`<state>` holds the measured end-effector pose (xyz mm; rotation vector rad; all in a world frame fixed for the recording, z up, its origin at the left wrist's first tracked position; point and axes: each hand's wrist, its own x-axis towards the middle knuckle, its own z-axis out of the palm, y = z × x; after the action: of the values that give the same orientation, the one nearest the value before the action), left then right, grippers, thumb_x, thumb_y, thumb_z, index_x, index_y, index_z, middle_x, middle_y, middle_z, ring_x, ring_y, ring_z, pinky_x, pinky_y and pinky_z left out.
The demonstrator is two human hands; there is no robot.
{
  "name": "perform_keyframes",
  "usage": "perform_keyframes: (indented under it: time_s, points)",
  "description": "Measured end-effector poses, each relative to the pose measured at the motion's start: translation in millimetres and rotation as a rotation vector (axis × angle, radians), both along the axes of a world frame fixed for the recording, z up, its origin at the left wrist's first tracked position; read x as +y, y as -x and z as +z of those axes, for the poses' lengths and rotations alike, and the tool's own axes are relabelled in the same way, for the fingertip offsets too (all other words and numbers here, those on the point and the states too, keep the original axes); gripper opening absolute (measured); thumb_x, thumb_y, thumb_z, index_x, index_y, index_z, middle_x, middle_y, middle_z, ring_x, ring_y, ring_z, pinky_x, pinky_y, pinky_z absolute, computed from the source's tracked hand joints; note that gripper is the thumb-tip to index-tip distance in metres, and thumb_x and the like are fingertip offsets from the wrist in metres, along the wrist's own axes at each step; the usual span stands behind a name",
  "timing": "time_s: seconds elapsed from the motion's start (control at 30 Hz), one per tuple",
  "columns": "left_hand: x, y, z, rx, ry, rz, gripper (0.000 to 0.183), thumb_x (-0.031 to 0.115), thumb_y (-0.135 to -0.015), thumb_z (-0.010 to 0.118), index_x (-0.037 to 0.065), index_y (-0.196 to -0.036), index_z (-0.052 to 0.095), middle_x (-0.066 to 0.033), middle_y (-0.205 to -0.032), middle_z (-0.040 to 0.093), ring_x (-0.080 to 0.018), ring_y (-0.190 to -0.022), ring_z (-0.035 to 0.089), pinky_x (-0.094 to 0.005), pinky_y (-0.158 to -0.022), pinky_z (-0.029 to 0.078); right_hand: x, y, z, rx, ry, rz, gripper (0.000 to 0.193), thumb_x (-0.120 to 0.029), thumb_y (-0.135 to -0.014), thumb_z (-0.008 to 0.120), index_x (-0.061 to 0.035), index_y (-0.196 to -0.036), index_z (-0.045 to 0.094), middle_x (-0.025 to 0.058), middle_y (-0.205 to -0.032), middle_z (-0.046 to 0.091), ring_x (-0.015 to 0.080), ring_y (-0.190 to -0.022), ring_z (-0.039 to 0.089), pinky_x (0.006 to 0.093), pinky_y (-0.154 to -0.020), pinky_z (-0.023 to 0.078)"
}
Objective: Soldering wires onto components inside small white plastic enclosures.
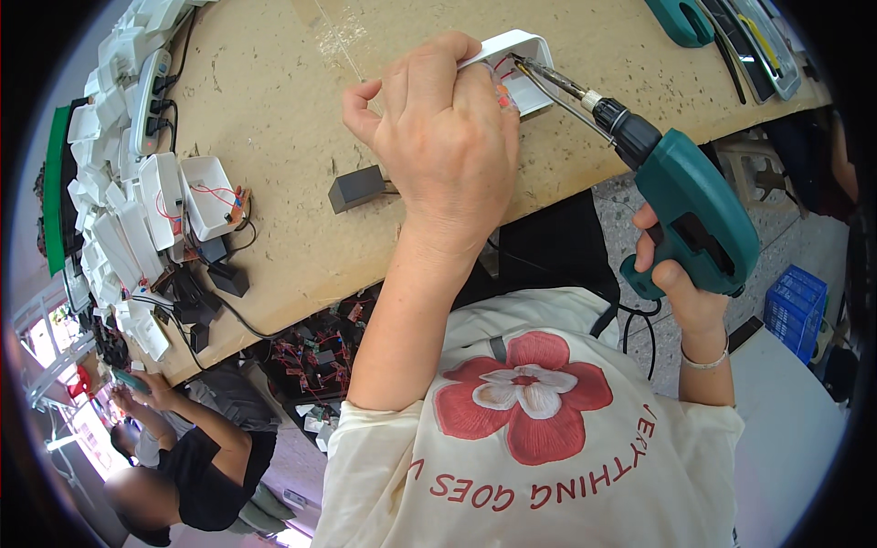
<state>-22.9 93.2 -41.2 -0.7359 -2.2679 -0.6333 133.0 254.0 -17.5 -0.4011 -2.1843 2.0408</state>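
Note:
My left hand (448, 128) is closed around a white plastic housing (532, 46) on the bench, its fingers over the near side. Inside the housing, red wire and a small orange part show; my hand hides the rest. My right hand (681, 283) grips the handle of a green soldering gun (699, 205), forefinger at the trigger. Its metal tip, with a thin feed tube alongside, reaches into the open housing. Whether the tip touches anything there I cannot tell. A black block-shaped adapter (356, 189) lies left of my left wrist, its cable running under the wrist.
White housings (210, 187) with wires and black adapters (228, 279) crowd the left, beside a power strip (151, 114). Tools sit in a tray (763, 46) at far right. A box of wired parts (320, 356) is below the bench edge (301, 315). Another person (210, 438) works lower left.

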Motion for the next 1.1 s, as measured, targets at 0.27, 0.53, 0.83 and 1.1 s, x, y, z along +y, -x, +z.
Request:
perform_keyframes:
  time_s: [0.27,0.53,0.83,1.1]
  points:
    - [-0.6,-0.5,0.4,-0.014,0.005,0.004,0.012,0.007,-0.06,0.061,0.005,-0.073,0.06,0.0007,-0.092,0.057,-0.0162,-0.084,0.051,-0.0371,-0.08,0.027,-0.4,2.5,-1.4,0.013,-0.049,0.011,0.059,-0.035,-0.072,0.069,0.0033,-0.111,0.047,0.0085,-0.087,0.053,0.0102,-0.062,0.05,0.022,-0.054,0.041]
    - [-0.2,-0.2,-0.1,-0.009,0.003,0.003,0.013,0.007,-0.06,0.062,0.005,-0.073,0.06,0.0006,-0.092,0.056,-0.0161,-0.085,0.051,-0.037,-0.08,0.028,4.3,-0.6,-3.3,0.013,-0.086,0.003,0.053,-0.034,-0.071,0.07,0.0025,-0.103,0.049,0.0067,-0.082,0.052,0.0104,-0.062,0.049,0.0224,-0.055,0.04]
    - [0.0,-0.9,0.4,-0.028,0.007,-0.007,0.014,0.007,-0.059,0.063,0.005,-0.073,0.06,0.0004,-0.091,0.055,-0.0168,-0.085,0.051,-0.0374,-0.081,0.028,-0.9,0.6,7.2,-0.013,-0.143,-0.001,0.043,-0.028,-0.071,0.07,0.0014,-0.098,0.052,0.0046,-0.073,0.053,0.0108,-0.063,0.05,0.0229,-0.057,0.041]
    - [-0.4,-1.2,1.3,-0.026,0.006,-0.007,0.013,0.006,-0.059,0.062,0.005,-0.072,0.06,0.0003,-0.091,0.055,-0.0168,-0.085,0.051,-0.0375,-0.08,0.028,5.2,-2.9,6.6,-0.03,-0.216,0.067,0.038,-0.023,-0.072,0.07,0.0017,-0.096,0.054,0.0048,-0.076,0.054,0.0111,-0.065,0.051,0.0227,-0.059,0.042]
